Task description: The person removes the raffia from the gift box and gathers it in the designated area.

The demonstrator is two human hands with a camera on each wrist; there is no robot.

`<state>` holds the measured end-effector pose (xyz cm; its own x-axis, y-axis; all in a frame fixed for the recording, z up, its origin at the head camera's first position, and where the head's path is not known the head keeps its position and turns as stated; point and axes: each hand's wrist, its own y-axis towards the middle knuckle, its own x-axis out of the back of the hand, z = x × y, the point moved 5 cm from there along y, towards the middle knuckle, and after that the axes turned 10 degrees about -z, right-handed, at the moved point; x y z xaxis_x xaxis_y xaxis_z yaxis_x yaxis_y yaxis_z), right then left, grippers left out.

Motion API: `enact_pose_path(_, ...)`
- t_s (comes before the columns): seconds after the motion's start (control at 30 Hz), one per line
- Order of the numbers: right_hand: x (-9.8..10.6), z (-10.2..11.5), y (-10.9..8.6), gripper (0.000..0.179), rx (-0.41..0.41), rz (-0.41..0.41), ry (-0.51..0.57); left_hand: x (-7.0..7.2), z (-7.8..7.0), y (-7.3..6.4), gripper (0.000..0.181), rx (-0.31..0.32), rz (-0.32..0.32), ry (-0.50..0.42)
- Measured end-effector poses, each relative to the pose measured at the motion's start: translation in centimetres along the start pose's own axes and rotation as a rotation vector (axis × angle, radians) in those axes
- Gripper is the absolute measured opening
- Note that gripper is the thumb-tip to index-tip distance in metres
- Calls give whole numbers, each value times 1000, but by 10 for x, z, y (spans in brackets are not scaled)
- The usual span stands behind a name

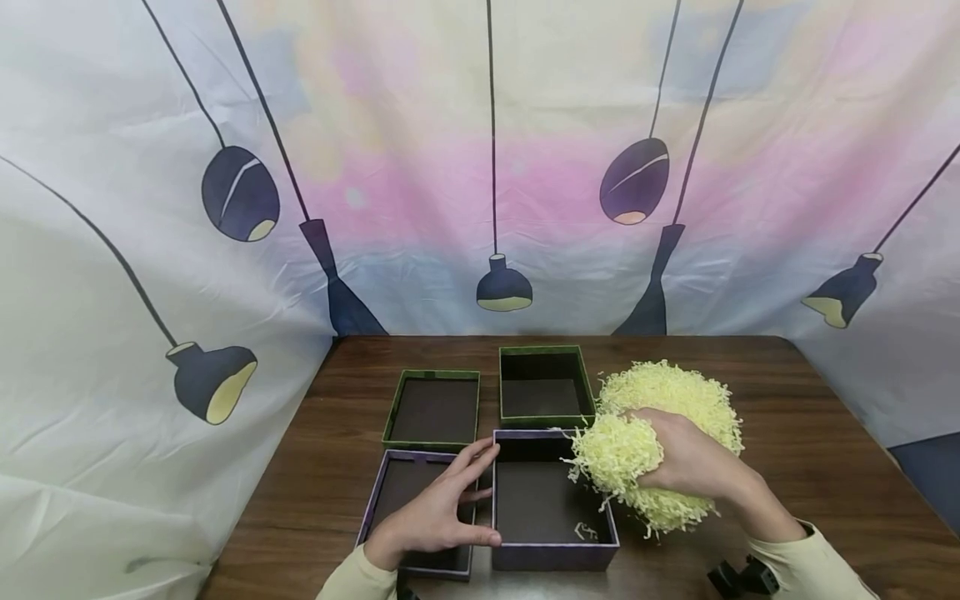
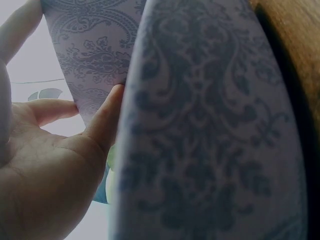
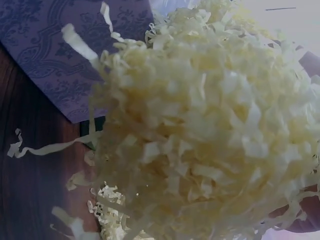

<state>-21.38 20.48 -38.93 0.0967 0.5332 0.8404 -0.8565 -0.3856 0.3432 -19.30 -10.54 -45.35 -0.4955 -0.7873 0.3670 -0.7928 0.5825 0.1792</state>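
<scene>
A purple-edged box with a dark inside stands near the front of the table; a few pale shreds lie in its front right corner. My left hand is spread along its left side, thumb at the near corner and fingertips at the far part of the rim. Patterned paper covers the box's outer wall in the left wrist view. Over the box's right rim, my right hand grips a clump of pale yellow shredded paper, which fills most of the right wrist view and hides most of the fingers.
A large pile of the same shredded paper lies right of the boxes. Behind the purple box stands a green-edged box. To the left are a shallow green-edged lid and a purple-edged lid, partly behind my left hand.
</scene>
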Motion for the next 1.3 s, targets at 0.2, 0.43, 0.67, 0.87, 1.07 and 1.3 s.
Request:
enact_pose_path(0.2, -1, -5, -6, 81, -6, 11, -5, 0, -1, -1, 100, 8, 0, -4)
enact_pose_path(0.43, -2, -11, -11, 80, -19, 18, -32, 1, -2, -1, 100, 11, -3, -4)
enact_pose_path(0.67, -1, -15, -16, 83, -46, 19, -29, 2, -1, -2, 101, -2, -8, 3)
enact_pose_path(0.87, -2, -20, -19, 81, -46, 15, -37, 1, -1, -1, 100, 6, -4, -5)
enact_pose_path(1.07, -2, -26, -23, 82, -57, 44, -55, 0, -2, 0, 101, 0, 0, 2)
enact_pose_path(1.3, -3, -29, -27, 85, -74, 108, -81, 0, 0, 0, 101, 5, 2, -5)
